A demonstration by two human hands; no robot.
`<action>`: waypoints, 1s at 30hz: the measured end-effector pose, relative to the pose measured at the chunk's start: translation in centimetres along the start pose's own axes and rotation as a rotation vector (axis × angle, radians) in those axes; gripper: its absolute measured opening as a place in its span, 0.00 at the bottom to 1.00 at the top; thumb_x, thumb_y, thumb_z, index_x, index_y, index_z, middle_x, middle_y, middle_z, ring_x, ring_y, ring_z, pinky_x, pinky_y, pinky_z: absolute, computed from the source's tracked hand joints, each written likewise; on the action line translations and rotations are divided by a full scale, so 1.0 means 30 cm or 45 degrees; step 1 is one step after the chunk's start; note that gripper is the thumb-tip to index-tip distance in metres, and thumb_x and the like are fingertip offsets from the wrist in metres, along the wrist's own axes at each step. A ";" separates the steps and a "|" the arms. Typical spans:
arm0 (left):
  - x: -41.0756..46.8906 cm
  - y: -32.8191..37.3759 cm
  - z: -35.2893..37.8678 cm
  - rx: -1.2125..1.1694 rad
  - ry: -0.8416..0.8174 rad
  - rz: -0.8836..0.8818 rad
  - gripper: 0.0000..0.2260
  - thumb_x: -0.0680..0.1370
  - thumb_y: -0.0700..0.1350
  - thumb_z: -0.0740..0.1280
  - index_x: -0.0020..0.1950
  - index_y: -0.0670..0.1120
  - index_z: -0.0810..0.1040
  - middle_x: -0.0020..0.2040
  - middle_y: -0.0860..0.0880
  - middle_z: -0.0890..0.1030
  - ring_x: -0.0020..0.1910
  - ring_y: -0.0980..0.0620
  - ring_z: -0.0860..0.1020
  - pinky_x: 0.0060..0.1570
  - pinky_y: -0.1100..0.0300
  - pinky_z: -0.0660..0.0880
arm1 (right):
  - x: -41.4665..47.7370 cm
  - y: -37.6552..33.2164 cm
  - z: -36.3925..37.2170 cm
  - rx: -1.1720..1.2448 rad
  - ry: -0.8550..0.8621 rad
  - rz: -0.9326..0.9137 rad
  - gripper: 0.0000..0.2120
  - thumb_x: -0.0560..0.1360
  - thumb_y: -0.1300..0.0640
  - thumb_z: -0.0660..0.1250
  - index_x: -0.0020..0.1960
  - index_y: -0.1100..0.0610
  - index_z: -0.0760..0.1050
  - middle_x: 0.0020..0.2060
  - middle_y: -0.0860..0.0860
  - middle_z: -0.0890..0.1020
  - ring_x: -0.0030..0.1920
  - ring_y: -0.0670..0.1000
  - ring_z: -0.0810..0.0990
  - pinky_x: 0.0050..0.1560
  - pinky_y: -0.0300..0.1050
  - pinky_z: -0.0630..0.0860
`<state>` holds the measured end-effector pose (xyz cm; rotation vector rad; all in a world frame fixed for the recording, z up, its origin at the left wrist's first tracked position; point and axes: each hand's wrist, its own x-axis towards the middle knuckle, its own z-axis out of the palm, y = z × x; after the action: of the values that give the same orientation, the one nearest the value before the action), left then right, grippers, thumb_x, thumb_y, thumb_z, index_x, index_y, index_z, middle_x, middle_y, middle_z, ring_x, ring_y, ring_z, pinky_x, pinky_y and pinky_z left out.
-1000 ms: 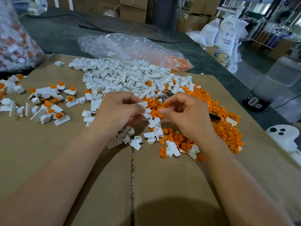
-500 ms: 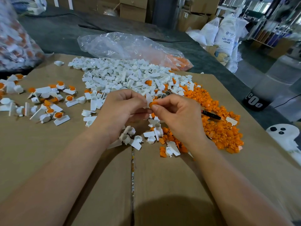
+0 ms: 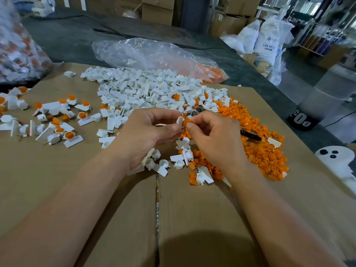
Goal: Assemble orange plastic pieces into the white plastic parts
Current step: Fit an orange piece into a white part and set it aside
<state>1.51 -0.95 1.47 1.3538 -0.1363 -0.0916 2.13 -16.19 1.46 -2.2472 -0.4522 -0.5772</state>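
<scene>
Orange plastic pieces going into white plastic parts: judging by the pile sizes, the job was only a small way in.

- **Far left:** one bulging bag sat beyond the cardboard. It held orange-and-white stuff, too blurred to tell if it was assembled.
- **Left of the cardboard tabletop:** the finished assemblies lay scattered, white with orange seated in the cup. There were roughly a dozen to fifteen, too jumbled for an exact count, with a few plain white ones mixed in.
- **Centre back:** the white plastic parts sat in one big heap, well over a hundred and not countable.
- **Behind the heap:** one clear plastic bag lay mostly slack, with some orange at its right end.
- **Under the wrists:** about ten loose white strays lay on the cardboard.
- **Left hand:** it pinched one white part between thumb and fingertips, raised off the tabletop.
- **Right hand:** its thumb and forefinger pinched one orange piece, which touched the white part. It probably was being pushed in, but whether it was seated could not be told.
- **Right:** the orange plastic pieces made one wide heap, hundreds of them. A few white strays lay on it, and one black pen-like item lay across it.

Done: the small left batch. In hand: one pair. To do: nearly all of both heaps.
</scene>
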 end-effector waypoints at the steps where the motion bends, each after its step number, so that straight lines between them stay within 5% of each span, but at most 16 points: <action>1: -0.002 0.000 -0.001 0.023 0.000 0.007 0.11 0.62 0.39 0.70 0.44 0.45 0.81 0.37 0.50 0.84 0.39 0.52 0.83 0.41 0.64 0.79 | 0.000 0.000 0.000 -0.015 -0.011 0.000 0.03 0.73 0.59 0.68 0.41 0.57 0.80 0.28 0.36 0.73 0.29 0.39 0.73 0.32 0.36 0.71; 8: -0.006 -0.007 -0.002 0.210 0.060 0.091 0.11 0.68 0.33 0.71 0.43 0.48 0.82 0.36 0.50 0.84 0.37 0.53 0.83 0.40 0.65 0.79 | -0.010 -0.010 -0.002 -0.005 -0.048 0.048 0.05 0.73 0.58 0.68 0.39 0.57 0.78 0.25 0.39 0.74 0.27 0.41 0.73 0.30 0.39 0.72; 14: -0.014 -0.007 0.004 0.383 0.100 0.164 0.11 0.69 0.34 0.72 0.46 0.49 0.82 0.43 0.46 0.84 0.44 0.48 0.83 0.49 0.58 0.80 | -0.011 -0.012 -0.006 -0.002 -0.106 0.068 0.06 0.73 0.58 0.67 0.38 0.56 0.76 0.25 0.42 0.73 0.25 0.43 0.71 0.29 0.42 0.70; 24: -0.022 0.002 0.016 0.231 0.093 0.130 0.07 0.66 0.41 0.72 0.41 0.51 0.82 0.38 0.50 0.85 0.38 0.53 0.83 0.41 0.64 0.80 | -0.012 -0.013 -0.005 0.134 -0.121 0.073 0.09 0.73 0.58 0.69 0.35 0.50 0.74 0.26 0.42 0.75 0.27 0.45 0.75 0.29 0.41 0.72; 30: -0.014 0.007 0.014 0.087 0.138 0.049 0.11 0.72 0.31 0.68 0.39 0.46 0.83 0.32 0.45 0.83 0.31 0.51 0.82 0.34 0.64 0.79 | -0.003 -0.010 -0.007 0.325 -0.131 0.082 0.11 0.69 0.57 0.73 0.39 0.43 0.73 0.33 0.41 0.79 0.37 0.42 0.78 0.38 0.37 0.76</action>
<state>1.03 -1.24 1.74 1.4205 -0.0748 0.0189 1.85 -16.18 1.71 -2.0441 -0.4752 -0.3501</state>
